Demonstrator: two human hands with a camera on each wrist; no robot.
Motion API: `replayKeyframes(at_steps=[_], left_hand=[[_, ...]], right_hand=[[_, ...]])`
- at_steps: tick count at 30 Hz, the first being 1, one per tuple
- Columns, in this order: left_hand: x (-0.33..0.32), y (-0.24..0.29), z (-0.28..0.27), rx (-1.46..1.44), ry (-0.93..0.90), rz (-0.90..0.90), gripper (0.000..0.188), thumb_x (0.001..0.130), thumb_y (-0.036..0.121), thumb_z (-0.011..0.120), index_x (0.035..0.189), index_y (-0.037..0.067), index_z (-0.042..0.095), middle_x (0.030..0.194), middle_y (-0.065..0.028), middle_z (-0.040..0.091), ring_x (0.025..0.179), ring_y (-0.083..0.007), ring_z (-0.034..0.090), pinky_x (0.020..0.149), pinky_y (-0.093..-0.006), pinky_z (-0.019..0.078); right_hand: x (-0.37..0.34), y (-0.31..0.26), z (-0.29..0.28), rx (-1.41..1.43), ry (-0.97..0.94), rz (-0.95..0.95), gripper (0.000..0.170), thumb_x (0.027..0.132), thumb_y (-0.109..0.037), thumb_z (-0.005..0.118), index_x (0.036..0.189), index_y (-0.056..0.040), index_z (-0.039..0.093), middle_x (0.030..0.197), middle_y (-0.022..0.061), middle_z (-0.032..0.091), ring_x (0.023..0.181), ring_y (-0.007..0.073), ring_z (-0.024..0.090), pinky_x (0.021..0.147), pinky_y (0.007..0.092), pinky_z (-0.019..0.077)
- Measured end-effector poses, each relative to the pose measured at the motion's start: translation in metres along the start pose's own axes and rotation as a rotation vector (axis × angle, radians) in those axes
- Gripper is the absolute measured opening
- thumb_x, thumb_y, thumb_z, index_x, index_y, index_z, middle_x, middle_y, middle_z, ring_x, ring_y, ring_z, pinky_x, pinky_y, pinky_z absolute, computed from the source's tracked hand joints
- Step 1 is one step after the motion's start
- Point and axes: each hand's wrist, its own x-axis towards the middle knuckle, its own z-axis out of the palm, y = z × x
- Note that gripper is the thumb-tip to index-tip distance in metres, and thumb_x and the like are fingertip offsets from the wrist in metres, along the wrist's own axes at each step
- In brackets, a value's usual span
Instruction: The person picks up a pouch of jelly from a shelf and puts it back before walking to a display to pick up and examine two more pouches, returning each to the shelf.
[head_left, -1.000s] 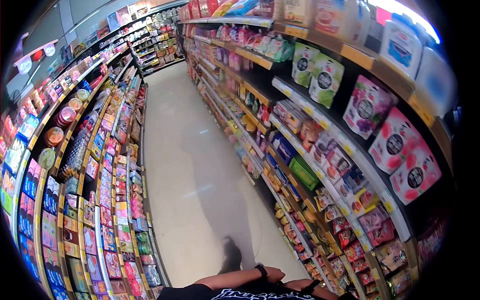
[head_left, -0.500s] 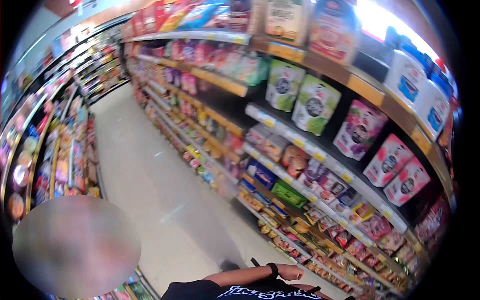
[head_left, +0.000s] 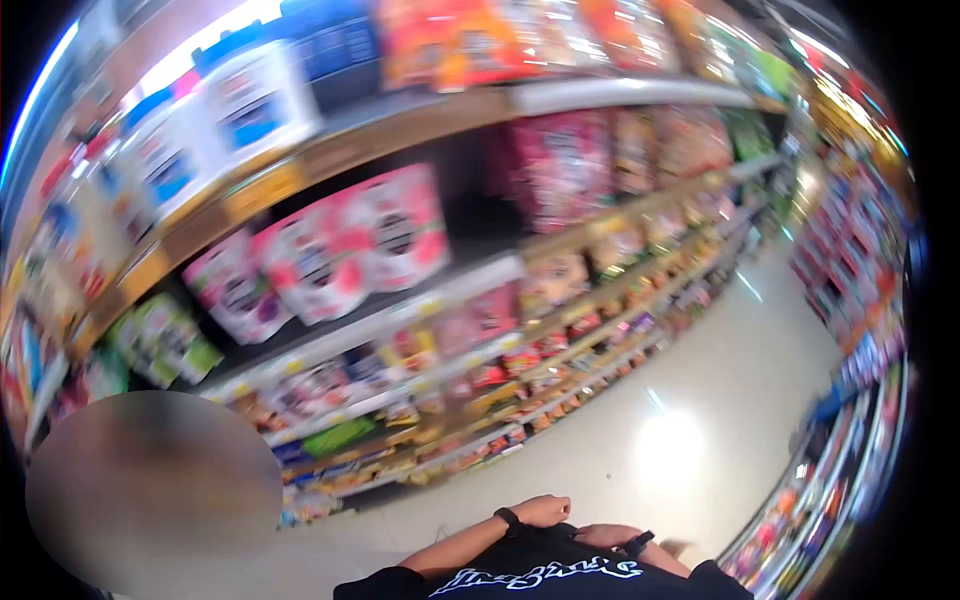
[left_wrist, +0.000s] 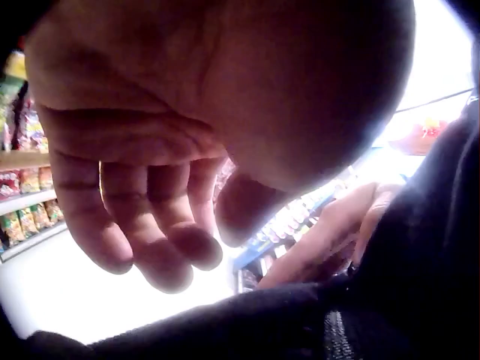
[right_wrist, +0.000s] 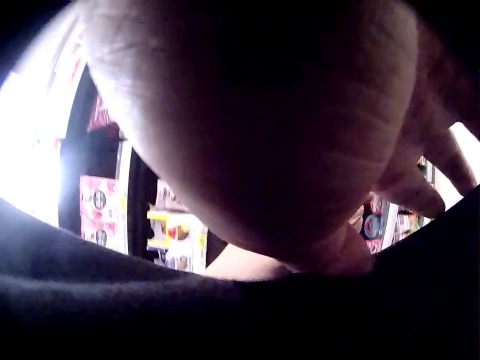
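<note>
Pink pouches (head_left: 318,258) have shifted from right to left in head view.

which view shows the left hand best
The left wrist view: there the left hand looms close, its fingers and thumb distinct. The head view shows it small; in the right wrist view, a strip of skin near the bottom might be it.
</note>
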Motion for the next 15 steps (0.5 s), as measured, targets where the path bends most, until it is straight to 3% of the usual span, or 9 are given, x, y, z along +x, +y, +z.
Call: replayKeyframes(at_steps=[2, 4, 7, 10, 11, 15], left_hand=[[0.039, 0.008, 0.015, -0.031, -0.086, 0.038, 0.024, 0.095, 0.024, 0.055, 0.104, 0.003, 0.063, 0.092, -0.0206, 0.07, 0.086, -0.0374, 0.067, 0.076, -0.0459, 0.0509], [0.067, 0.023, 0.017, -0.009, -0.153, 0.045, 0.026, 0.096, 0.027, 0.057, 0.106, 0.003, 0.062, 0.089, -0.0183, 0.07, 0.082, -0.0337, 0.067, 0.073, -0.0424, 0.0513], [0.106, 0.043, 0.011, -0.056, -0.217, 0.071, 0.029, 0.098, 0.03, 0.059, 0.107, 0.003, 0.062, 0.088, -0.0163, 0.07, 0.08, -0.0294, 0.067, 0.072, -0.0396, 0.052], [0.133, 0.065, -0.012, -0.11, -0.287, 0.0, 0.028, 0.098, 0.029, 0.06, 0.108, 0.002, 0.062, 0.086, -0.0129, 0.069, 0.078, -0.0233, 0.066, 0.072, -0.0356, 0.052], [0.151, 0.037, -0.002, -0.169, -0.217, 0.096, 0.028, 0.099, 0.028, 0.061, 0.109, 0.002, 0.062, 0.085, -0.0099, 0.069, 0.078, -0.019, 0.065, 0.072, -0.0326, 0.0518], [0.204, 0.024, -0.03, -0.158, -0.202, -0.001, 0.028, 0.098, 0.027, 0.063, 0.109, 0.002, 0.063, 0.088, -0.0065, 0.068, 0.081, -0.0132, 0.063, 0.073, -0.0299, 0.0513]], right_hand=[[-0.048, -0.003, -0.008, 0.137, 0.145, 0.062, 0.048, 0.097, -0.042, 0.051, 0.116, -0.0007, 0.065, 0.091, 0.0147, 0.07, 0.083, 0.0279, 0.065, 0.076, 0.0409, 0.0509], [-0.065, 0.022, -0.005, 0.104, 0.213, 0.107, 0.045, 0.094, -0.038, 0.053, 0.114, -0.0001, 0.066, 0.091, 0.0169, 0.07, 0.083, 0.0291, 0.065, 0.076, 0.0419, 0.051], [-0.068, 0.066, 0.002, 0.122, 0.191, 0.201, 0.049, 0.094, -0.035, 0.053, 0.129, -0.0021, 0.063, 0.12, 0.0208, 0.068, 0.11, 0.0304, 0.064, 0.097, 0.0399, 0.0487], [-0.077, 0.096, -0.017, 0.142, 0.139, 0.131, 0.048, 0.092, -0.033, 0.055, 0.127, -0.0005, 0.063, 0.117, 0.0207, 0.07, 0.109, 0.032, 0.065, 0.095, 0.0408, 0.0504], [-0.082, 0.096, -0.024, 0.261, 0.273, 0.195, 0.05, 0.092, -0.034, 0.057, 0.128, -0.0001, 0.063, 0.116, 0.0205, 0.07, 0.108, 0.0331, 0.066, 0.094, 0.0408, 0.0511], [-0.095, 0.102, -0.069, 0.476, 0.861, 0.287, 0.057, 0.092, -0.041, 0.061, 0.131, -0.0005, 0.061, 0.118, 0.0206, 0.07, 0.109, 0.0357, 0.067, 0.097, 0.0399, 0.0508]])
